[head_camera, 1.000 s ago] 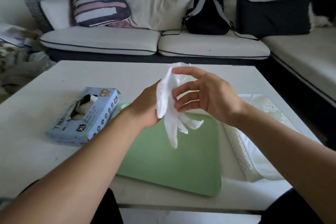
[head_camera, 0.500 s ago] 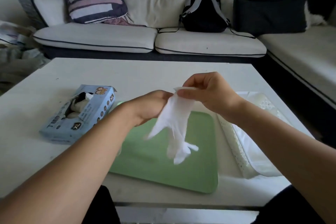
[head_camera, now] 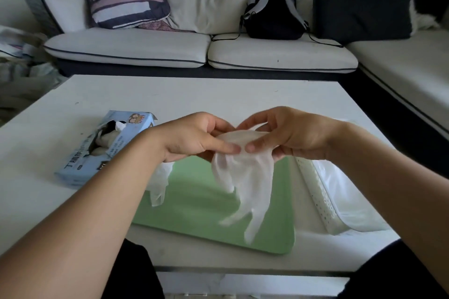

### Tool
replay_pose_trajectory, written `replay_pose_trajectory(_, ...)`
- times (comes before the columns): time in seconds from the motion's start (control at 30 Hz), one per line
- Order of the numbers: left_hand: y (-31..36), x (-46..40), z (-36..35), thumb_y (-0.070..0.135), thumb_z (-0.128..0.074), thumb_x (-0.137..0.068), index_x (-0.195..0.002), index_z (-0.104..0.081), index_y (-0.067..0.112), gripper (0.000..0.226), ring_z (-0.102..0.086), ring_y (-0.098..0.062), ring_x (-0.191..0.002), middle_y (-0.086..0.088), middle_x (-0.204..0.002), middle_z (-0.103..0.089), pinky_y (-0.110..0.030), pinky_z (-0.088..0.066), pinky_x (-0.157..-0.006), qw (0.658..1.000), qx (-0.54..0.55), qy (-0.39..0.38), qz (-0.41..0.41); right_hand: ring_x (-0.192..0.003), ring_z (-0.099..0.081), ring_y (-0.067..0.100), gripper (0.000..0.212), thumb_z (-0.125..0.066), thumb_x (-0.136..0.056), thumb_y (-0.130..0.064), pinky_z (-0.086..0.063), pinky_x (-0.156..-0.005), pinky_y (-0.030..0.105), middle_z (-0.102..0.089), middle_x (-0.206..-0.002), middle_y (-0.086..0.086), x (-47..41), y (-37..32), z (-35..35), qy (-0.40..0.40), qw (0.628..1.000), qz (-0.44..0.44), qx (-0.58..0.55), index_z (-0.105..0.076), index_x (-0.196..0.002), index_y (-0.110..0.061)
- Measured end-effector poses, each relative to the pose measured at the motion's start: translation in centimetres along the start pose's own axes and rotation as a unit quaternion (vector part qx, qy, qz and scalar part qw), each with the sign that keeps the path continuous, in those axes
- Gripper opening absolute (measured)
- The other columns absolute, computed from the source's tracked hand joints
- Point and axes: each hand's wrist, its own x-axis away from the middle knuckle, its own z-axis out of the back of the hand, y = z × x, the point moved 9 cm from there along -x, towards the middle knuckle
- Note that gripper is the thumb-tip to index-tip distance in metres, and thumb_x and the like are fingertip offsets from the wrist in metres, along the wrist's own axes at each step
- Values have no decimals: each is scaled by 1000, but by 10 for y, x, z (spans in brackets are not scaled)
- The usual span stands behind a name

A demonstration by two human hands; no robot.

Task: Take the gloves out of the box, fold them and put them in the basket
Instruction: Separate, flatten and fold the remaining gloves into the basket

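At the far left we see one blue box lying on the white surface, its torn top opening facing up with more gloves bunched inside. Just right of it, a second loose glove peeks out from under our left forearm, draped over the left edge of the single green mat. Our left hand pinches the cuff of one white glove between thumb and curled fingers. Our right hand pinches the same cuff from the other side. The glove hangs in the air above the mat, long axis near vertical, cuff up and fingers pointing down toward us, the tips blurred. At the right sits one white perforated basket, lined with clear plastic.
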Motion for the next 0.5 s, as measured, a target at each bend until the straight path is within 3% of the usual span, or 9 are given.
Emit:
replay_pose_trajectory(0.1, -16, -2, -4, 11, -80, -84, -106, -75, 7, 24, -72, -15, -82, -6, -98, -78, -23, -58, -72, 994, -86, -33, 54, -85, -73, 22, 23, -74, -84, 0, -61, -75, 30, -74, -95, 14, -12, 27, 0, -9, 997, -65, 36, -70, -107, 1)
replay_pose_trajectory(0.2, -19, -11, 14, 16, -86, -80, -88, -75, 8, 16, -61, -6, -60, 4, -71, -70, -18, -49, -57, 981, -172, 72, 60, -76, -70, 21, 20, -78, -83, -1, -62, -76, 29, -70, -86, 15, -25, 39, 15, 66, 990, -65, 105, -70, -100, 7)
replay_pose_trajectory(0.27, -2, -18, 35, 21, -89, -77, -78, -72, 11, 20, -53, -7, -55, 6, -64, -63, -21, -43, -56, 953, -223, 202, -25, -60, -62, 11, 13, -82, -80, -7, -56, -62, 23, -66, -71, 2, -27, 21, 39, 192, 965, 15, 181, -73, -87, -1)
replay_pose_trajectory(0.33, 27, -12, 43, 21, -88, -77, -76, -72, 15, 17, -56, -6, -61, 8, -68, -65, -26, -43, -61, 908, -228, 307, -172, -53, -56, 4, 11, -85, -78, -14, -47, -56, 20, -65, -61, -12, -13, -16, 55, 316, 902, 153, 253, -74, -77, -14)
replay_pose_trajectory(0.37, 42, -4, 43, 19, -86, -79, -77, -72, 14, 15, -60, -7, -68, 7, -74, -68, -27, -45, -65, 877, -235, 340, -245, -58, -60, 5, 11, -84, -78, -14, -50, -59, 23, -67, -64, -12, -3, -32, 57, 353, 869, 219, 268, -74, -76, -18)
replay_pose_trajectory(0.43, 63, 11, 39, 14, -82, -82, -79, -72, 12, 11, -64, -13, -78, 4, -81, -69, -28, -49, -73, 820, -259, 376, -346, -70, -65, 8, 9, -80, -79, -10, -56, -69, 29, -70, -75, -8, 15, -52, 56, 384, 825, 305, 282, -75, -79, -17)
replay_pose_trajectory(0.5, 66, 13, 36, 8, -80, -79, -80, -72, 13, 10, -65, -18, -80, 2, -83, -70, -36, -52, -74, 802, -291, 370, -369, -72, -66, 13, 10, -77, -78, -8, -58, -72, 35, -70, -78, -6, 23, -55, 52, 380, 799, 332, 326, -75, -81, -17)
